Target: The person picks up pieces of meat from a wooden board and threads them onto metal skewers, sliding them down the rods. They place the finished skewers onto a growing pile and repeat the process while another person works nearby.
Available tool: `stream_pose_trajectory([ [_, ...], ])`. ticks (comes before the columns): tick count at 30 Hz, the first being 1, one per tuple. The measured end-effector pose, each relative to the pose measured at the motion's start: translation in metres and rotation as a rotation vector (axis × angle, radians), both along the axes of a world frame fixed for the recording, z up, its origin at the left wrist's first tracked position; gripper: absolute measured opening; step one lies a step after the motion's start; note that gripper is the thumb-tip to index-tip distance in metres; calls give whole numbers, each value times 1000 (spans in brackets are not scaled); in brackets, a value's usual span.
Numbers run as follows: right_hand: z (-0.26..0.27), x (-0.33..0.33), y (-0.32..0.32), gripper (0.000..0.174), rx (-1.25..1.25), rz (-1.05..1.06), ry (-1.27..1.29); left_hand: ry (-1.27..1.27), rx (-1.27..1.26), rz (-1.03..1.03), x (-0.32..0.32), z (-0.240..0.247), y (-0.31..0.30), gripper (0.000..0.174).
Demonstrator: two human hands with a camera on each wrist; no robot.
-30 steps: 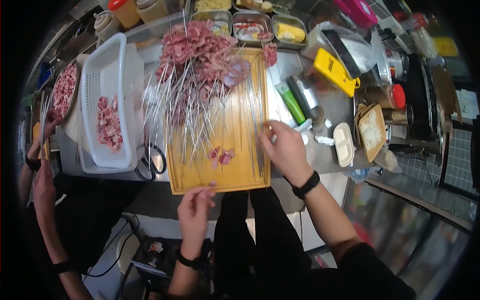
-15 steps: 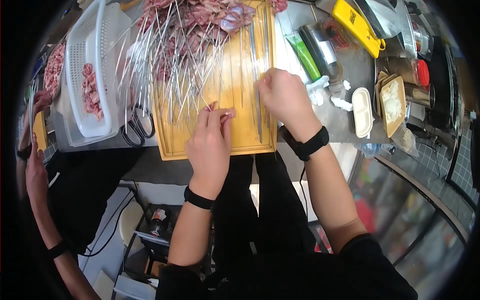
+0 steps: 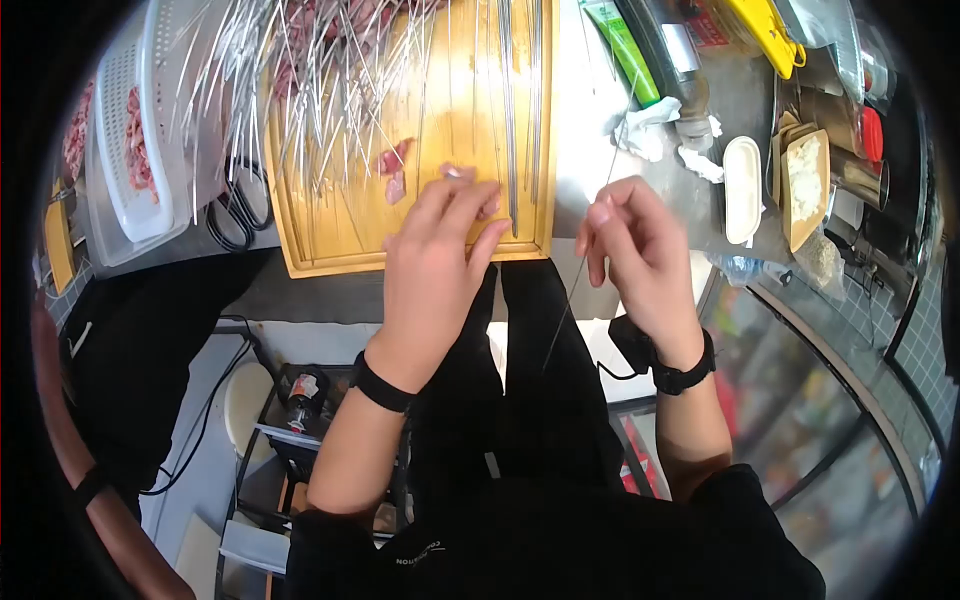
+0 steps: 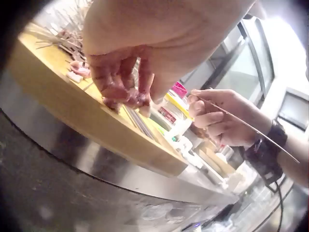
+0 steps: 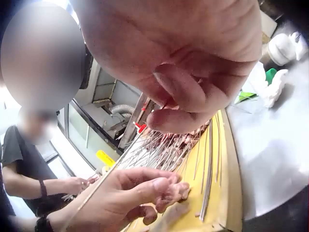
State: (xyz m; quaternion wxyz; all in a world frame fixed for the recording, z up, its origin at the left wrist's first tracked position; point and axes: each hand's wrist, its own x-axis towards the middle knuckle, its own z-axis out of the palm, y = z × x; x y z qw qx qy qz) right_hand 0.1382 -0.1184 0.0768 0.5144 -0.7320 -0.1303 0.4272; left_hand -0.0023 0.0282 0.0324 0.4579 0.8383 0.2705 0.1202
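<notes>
My left hand (image 3: 430, 240) is over the near edge of a rimmed wooden board (image 3: 340, 267), its fingertips pinching a small piece of meat (image 5: 179, 192). Fingers partly cover that piece in the head view. Off the board's right corner, my right hand (image 3: 640, 250) holds a thin metal skewer (image 4: 270, 140) between thumb and fingers, the shaft slanting down toward my lap. Two loose meat pieces (image 3: 396, 180) lie on the board just beyond the left hand. Bare skewers (image 3: 508, 120) lie along the right side, and a heap of meat-loaded skewers (image 3: 330, 70) fills the far left.
Left of the board, a white basket (image 3: 150, 205) holds cut meat, with black-handled scissors (image 3: 238, 215) beside it. To the right are a green tube (image 3: 628, 55), crumpled tissue (image 3: 650, 128) and a white tray (image 3: 741, 190). Another person's arm (image 3: 110, 500) shows at far left.
My left hand has come up onto the board and taken a piece of meat. The right hand has drawn back from the bare skewers with one skewer. The head view has tilted downward.
</notes>
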Motion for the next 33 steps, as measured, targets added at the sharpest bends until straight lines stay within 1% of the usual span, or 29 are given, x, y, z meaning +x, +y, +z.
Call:
stream_pose_trajectory([
  [1,1,-2,-5,13,-49,48,-5,27,89,2,1,0,-3,30],
  [2,0,-4,-7,12,-49,14,-6,52,178,1,2,0,-5,32],
  [3,-6,-11,-16,9,-82,68,-89,52,168,-2,1,-3,-5,32],
  [5,-13,-21,-28,7,-129,77,-121,53,202,62,-8,-8,-1,31],
  [6,-17,-27,-31,7,-133,79,-115,60,208,75,-9,-7,-2,30],
  [8,-23,-39,-39,6,-112,-18,-68,62,221,71,-9,-15,-5,28],
  [9,-24,-44,-43,6,-117,-15,-63,52,239,69,-8,-18,-6,26],
  [10,-24,-47,-47,8,-108,-7,-57,57,234,72,-7,-19,-6,26],
  [12,-24,-55,-55,14,-94,-21,-42,53,267,98,-3,-18,-6,19],
  [13,-24,-59,-57,14,-102,-17,-39,57,258,100,-4,-21,-5,19],
  [15,-25,-65,-61,14,-55,-50,-23,21,317,73,-9,-25,-1,26],
  [17,-26,-67,-64,15,-57,-43,-17,36,302,86,-11,-24,-1,26],
  [19,-28,-70,-66,15,-57,-35,-9,58,258,126,-11,-19,0,22],
  [21,-30,-75,-69,16,-78,15,-117,40,246,126,-12,-19,0,21],
  [22,-32,-76,-69,16,-78,18,-112,13,240,125,-12,-20,1,19],
  [24,-33,-80,-71,15,-92,80,-223,5,242,130,-13,-23,1,19],
  [31,-36,-82,-63,15,-107,153,-313,-4,189,156,-11,-25,0,18],
  [33,-32,-79,-57,15,-111,227,-385,0,174,160,-11,-22,0,18],
])
